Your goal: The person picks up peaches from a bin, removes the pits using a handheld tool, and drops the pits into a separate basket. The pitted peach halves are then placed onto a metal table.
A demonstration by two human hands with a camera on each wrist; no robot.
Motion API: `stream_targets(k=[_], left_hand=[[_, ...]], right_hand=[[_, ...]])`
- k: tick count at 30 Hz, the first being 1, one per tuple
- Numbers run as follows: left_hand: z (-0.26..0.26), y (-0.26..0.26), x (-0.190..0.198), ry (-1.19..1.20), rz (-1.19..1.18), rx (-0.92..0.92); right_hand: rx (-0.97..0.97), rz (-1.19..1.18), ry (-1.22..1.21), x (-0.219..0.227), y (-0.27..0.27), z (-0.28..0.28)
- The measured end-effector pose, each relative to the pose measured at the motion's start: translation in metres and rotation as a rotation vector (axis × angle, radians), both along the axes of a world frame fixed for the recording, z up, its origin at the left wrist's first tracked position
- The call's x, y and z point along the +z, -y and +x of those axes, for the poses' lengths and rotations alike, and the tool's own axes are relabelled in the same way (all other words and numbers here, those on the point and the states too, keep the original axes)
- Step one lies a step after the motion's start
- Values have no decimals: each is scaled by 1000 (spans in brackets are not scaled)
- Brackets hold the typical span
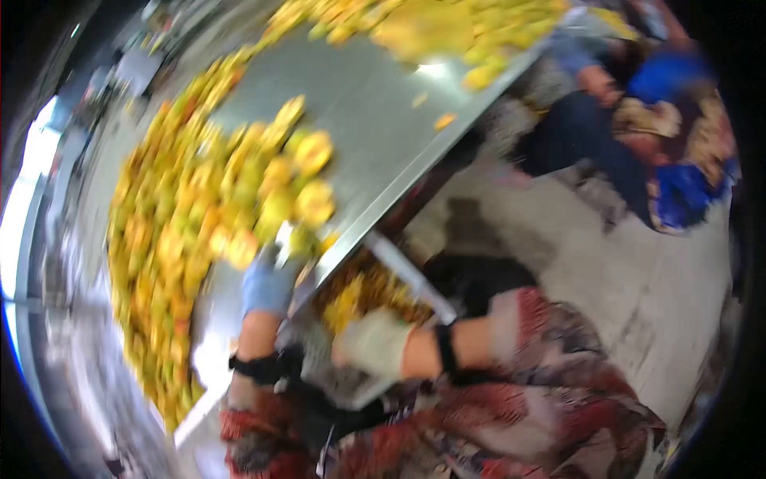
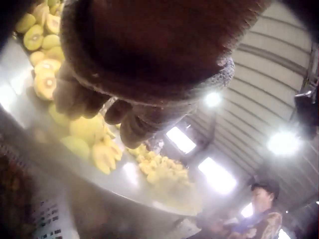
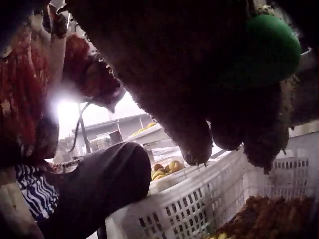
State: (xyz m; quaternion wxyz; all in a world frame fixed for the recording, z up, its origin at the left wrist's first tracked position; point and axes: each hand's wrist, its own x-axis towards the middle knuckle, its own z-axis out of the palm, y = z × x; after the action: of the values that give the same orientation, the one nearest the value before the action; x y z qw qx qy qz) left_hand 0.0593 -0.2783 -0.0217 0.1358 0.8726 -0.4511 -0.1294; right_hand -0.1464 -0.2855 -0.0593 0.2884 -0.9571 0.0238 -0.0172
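Observation:
My left hand (image 1: 270,283), in a blue-grey glove, reaches over the near edge of a metal table among halved yellow peaches (image 1: 315,201). Its fingers (image 2: 133,130) point down at the peach halves (image 2: 104,155) in the left wrist view; I cannot tell whether it grips one. My right hand (image 1: 373,345), in a whitish glove, is above a white crate (image 3: 174,211) just below the table edge. A smooth green rounded object (image 3: 273,50) shows in its grip in the right wrist view; the rest is hidden by the dark glove.
The metal table (image 1: 359,104) carries heaps of peach halves along its left and far sides. Brown and yellow pieces (image 3: 269,216) lie in the crate. Another person (image 1: 590,136) sits at the right beside the table. Concrete floor (image 1: 574,271) shows between us.

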Motion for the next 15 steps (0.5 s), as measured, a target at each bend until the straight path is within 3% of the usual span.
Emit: stream_targets(k=[1,2,3,4,5,6,7,8,10,11,15], left_hand=[[2,18,-6,20,72,9],[2,35,1,-22,225,52],[50,39,-48,237,346,-515],[49,46,-55,51,192,-264],[28,55,-45,-2,175,-53],[25,60,-49,-97,169,2],[9,62,-38,-72,166,6],[-3,60,-31,-42,168,28],[13,54,-57,-289,-29,-9],[30,53,-84,-175,-147,-35],[52,45,-84,-322,-177,55]], right_hand=[[-79,80,277,-6,-1,-3],[-97,54,281,-33,-11,7],[-173,62,387,-28,-10,6],[-192,-20,294,-40,-15,12],[-2,-306,-188,68,16,-17],[-176,-531,-46,-32,-23,21],[-146,-157,70,-35,-22,22],[-135,-43,147,-20,-14,12],[-119,-58,126,-30,-18,17],[-126,-64,133,-36,-19,18],[-73,-74,61,-41,-17,23]])
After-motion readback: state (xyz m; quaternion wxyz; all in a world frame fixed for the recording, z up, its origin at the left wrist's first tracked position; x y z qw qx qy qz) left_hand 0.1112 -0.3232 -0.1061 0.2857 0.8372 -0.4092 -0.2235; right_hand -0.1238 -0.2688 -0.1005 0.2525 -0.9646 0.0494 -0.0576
